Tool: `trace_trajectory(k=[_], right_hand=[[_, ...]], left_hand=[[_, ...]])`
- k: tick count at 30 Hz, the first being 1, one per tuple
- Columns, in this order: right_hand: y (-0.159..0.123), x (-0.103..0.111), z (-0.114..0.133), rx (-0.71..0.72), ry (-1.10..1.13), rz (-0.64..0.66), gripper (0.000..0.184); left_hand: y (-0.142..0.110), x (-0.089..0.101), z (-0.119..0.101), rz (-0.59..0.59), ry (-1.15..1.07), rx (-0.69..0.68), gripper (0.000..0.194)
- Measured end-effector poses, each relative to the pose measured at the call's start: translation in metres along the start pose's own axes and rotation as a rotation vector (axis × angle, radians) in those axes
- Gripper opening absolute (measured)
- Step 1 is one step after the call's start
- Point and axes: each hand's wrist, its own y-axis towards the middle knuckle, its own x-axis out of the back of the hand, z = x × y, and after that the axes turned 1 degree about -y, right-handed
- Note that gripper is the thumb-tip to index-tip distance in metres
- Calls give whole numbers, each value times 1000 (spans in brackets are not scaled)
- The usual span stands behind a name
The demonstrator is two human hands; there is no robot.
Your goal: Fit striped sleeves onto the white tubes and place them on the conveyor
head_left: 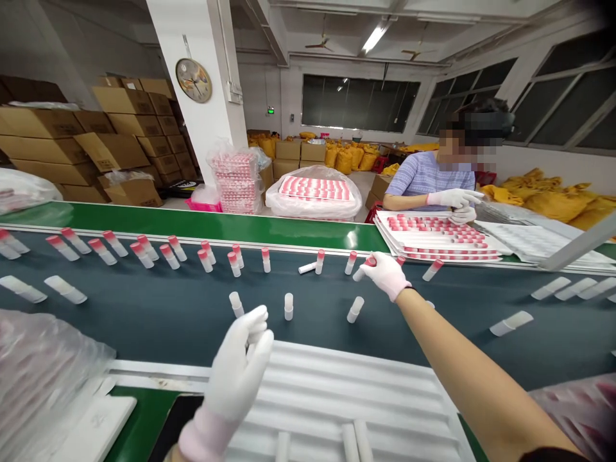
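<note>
My right hand (389,276), in a white glove, reaches over the dark conveyor belt (168,301) and pinches a small white tube with a red cap (360,273). My left hand (240,359), also gloved, hovers near the belt's front edge. Its fingers are loosely curled, thumb apart, with nothing visible between them. Close to its fingertips stands an all-white tube (235,304). Another white tube (288,307) is just to the right. Below my hands lies a ridged white tray (346,378), with a few white tubes (350,443) at its near side.
Several red-capped tubes (233,263) line the belt's far side; one white tube (307,268) lies down. Across the belt, a co-worker (428,173) in white gloves leans over stacked trays of red-capped tubes (433,234). Plastic-wrapped stacks (43,378) flank me. Cartons (48,151) stand behind.
</note>
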Motion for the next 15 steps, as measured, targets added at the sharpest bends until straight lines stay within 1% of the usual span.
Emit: trace_trajectory(k=[1,2,3,4,6,8,9,10,12,15], right_hand=[[15,-7,-8,-29,-37,1,16],[27,-16,-14,-55,-68,3,22],[37,-26,-18,-78,-91,6,31],[46,-36,-21,-97,-107,10,40],[58,-57,-21,-126,-125,24,54],[68,-76,-17,-141,-135,40,61],[72,-84,-14,-146,-141,47,63],[74,-91,-12,-150,-148,54,65],[77,-100,-8,-161,-162,65,69],[76,-107,-6,-166,-181,78,75]], left_hand=[[20,3,-4,41,94,-53,43],[43,3,-10,101,192,-95,40],[69,1,-14,174,294,-121,39],[96,-5,-18,270,419,-132,38],[153,-25,-18,373,509,-124,31],[205,-50,-9,459,602,-68,25],[226,-63,-1,498,646,-29,23],[243,-76,6,533,683,5,22],[266,-99,22,583,729,48,25],[279,-125,40,646,767,65,26]])
